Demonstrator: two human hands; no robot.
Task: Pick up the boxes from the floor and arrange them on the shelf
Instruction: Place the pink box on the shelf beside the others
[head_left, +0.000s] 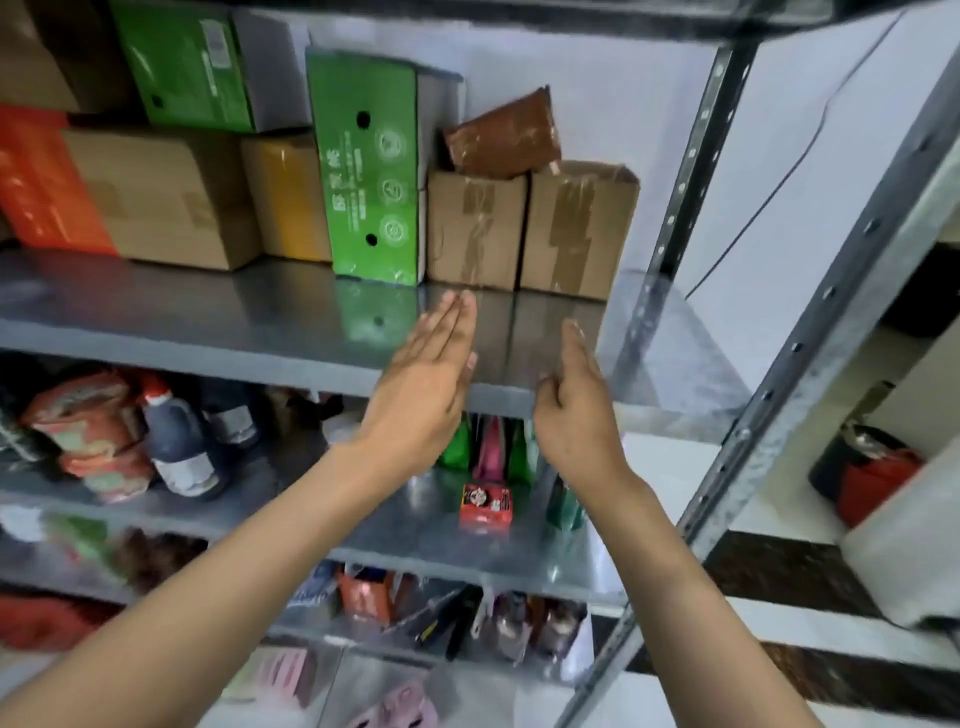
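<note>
Both hands are raised, palms facing each other, in front of the metal shelf (260, 317) on which the boxes stand. The left hand (423, 387) is held flat, its fingers (452, 322) straight and pressed together, nothing gripped. The right hand (576, 410) is held edge-on, its fingers extended and loosely together with the thumb slightly bent; nothing is held in it either. A gap is left between the two palms, and no box is touched.

The nearest boxes are found just beyond the fingertips, toward the back of the shelf: two taped brown cardboard boxes, the left one (475, 231) and the right one (579, 228), set side by side and touching. A brown sealed pouch (506, 137) is seen lying tilted on top of them. Directly to their left an upright green carton (366, 171) is placed, touching the left brown box.

Further left, a yellow-taped package (285, 195), a larger brown cardboard box (166, 195) and an orange bag (44, 182) are lined up. A second green carton (184, 62) is stacked above them. In total, two green cartons and three plain brown cardboard boxes can be counted on this level.

On the lower shelf (415, 525), a dark bottle (179, 441), red packets (91, 421) and a small red box (485, 506) are visible.
</note>
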